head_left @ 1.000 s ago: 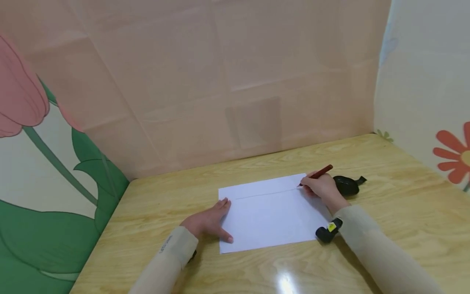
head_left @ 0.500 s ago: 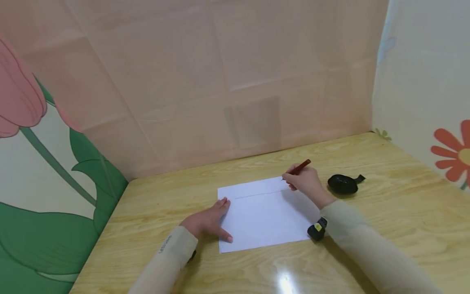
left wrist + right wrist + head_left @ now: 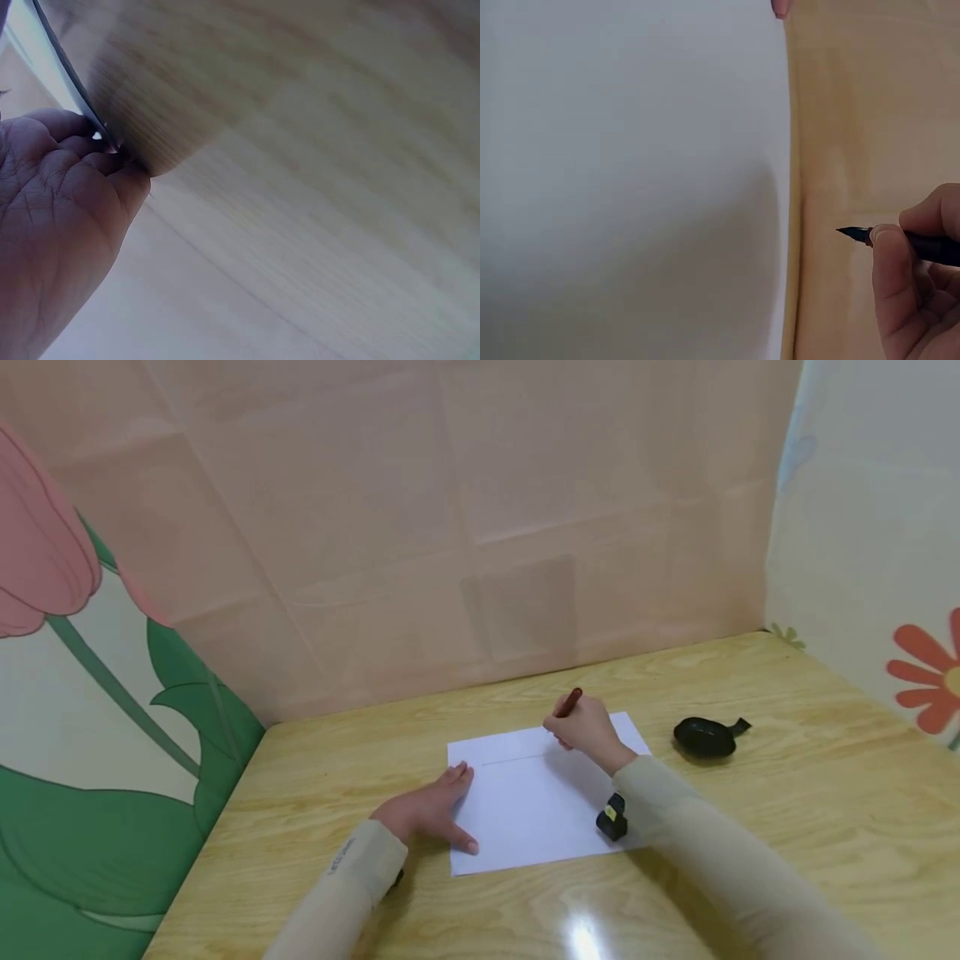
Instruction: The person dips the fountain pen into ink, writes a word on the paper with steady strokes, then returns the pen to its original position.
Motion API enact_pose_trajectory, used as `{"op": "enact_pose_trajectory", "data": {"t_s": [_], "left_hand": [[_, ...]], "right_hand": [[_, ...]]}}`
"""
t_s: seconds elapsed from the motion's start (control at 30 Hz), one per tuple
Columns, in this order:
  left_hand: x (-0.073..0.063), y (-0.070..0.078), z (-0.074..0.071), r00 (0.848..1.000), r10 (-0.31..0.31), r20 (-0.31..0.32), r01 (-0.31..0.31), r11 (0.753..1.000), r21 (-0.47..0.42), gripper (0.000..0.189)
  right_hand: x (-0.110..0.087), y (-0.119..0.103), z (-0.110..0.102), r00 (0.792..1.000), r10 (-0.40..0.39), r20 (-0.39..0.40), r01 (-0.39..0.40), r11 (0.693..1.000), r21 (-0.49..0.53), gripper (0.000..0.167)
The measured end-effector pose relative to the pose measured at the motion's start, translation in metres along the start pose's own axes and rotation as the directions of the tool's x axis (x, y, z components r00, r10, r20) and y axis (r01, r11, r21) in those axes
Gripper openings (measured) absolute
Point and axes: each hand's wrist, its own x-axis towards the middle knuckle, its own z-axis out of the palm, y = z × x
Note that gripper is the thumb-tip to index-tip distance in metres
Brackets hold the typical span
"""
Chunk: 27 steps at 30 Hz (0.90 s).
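Note:
A sheet of white paper (image 3: 517, 818) lies on the table with one thin, nearly straight line across its upper part. My left hand (image 3: 431, 810) rests on the paper's left edge, thumb and fingers spread apart. In the left wrist view that hand's (image 3: 60, 180) palm shows, with its fingertips at the paper's edge. My right hand (image 3: 588, 727) pinches a dark red fountain pen (image 3: 572, 702) over the top part of the sheet. The pointed nib (image 3: 851, 233) shows bare in the right wrist view, where the right hand (image 3: 922, 277) holds the pen close behind it.
A black oval object (image 3: 705, 738) with a short tail lies on the wooden table (image 3: 300, 802) right of the paper. A pinkish cloth backdrop (image 3: 375, 568) stands behind the table. Flower-patterned panels flank it on both sides.
My right hand has lifted from the right end of the line and moved left with the fountain pen, uncovering the paper's right corner and the black object. The left hand has stayed put.

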Motion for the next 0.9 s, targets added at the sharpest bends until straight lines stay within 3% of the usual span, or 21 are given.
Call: {"op": "enact_pose_trajectory", "data": {"t_s": [0.43,0.8,0.9], "left_hand": [[0.002,0.001,-0.003,1.000,-0.010,0.003,0.010,1.000,0.002,0.113],[0.002,0.002,-0.002,1.000,-0.017,0.006,0.017,1.000,0.004,0.113],[0.002,0.001,-0.001,1.000,-0.013,0.009,0.013,1.000,0.016,0.112]], "right_hand": [[0.010,-0.010,0.012,0.997,0.062,0.048,-0.055,0.989,-0.141,0.021],[0.013,-0.008,0.018,0.995,-0.009,0.099,0.033,0.970,-0.240,0.030],[0.011,-0.008,0.020,0.993,-0.018,0.120,0.046,0.970,-0.238,0.026]]}}
